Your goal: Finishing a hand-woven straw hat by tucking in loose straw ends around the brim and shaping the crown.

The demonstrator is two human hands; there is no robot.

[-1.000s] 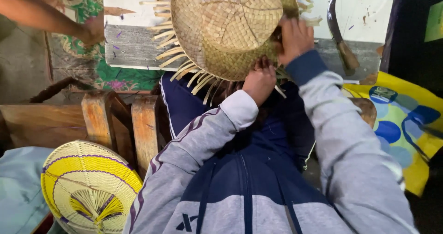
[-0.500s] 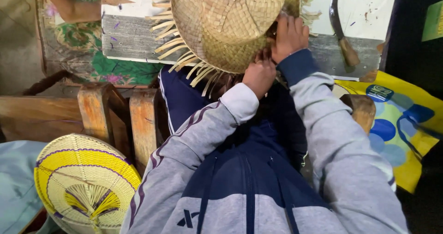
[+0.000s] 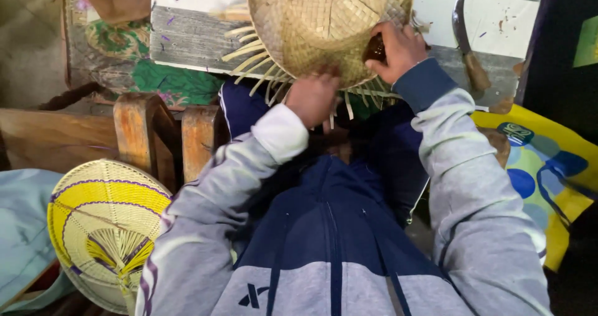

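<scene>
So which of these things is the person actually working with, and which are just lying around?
In hand:
- woven straw piece with loose strand ends, gripped at its near edge by the left hand
- small dark tool, held against the weave by the right hand

Lying about:
- knife on the wooden table
- finished yellow woven fan, lower left
- yellow and blue sheet, right

One unfinished woven straw piece (image 3: 324,26), one finished yellow fan (image 3: 106,229), one knife (image 3: 467,48), two wooden posts (image 3: 134,126).

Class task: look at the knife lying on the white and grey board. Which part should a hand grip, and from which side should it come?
Grip the knife by its brown wooden handle, coming from the near side. The handle end points toward the person, while the curved blade points away, so fingers probably stay clear of the edge.
</scene>
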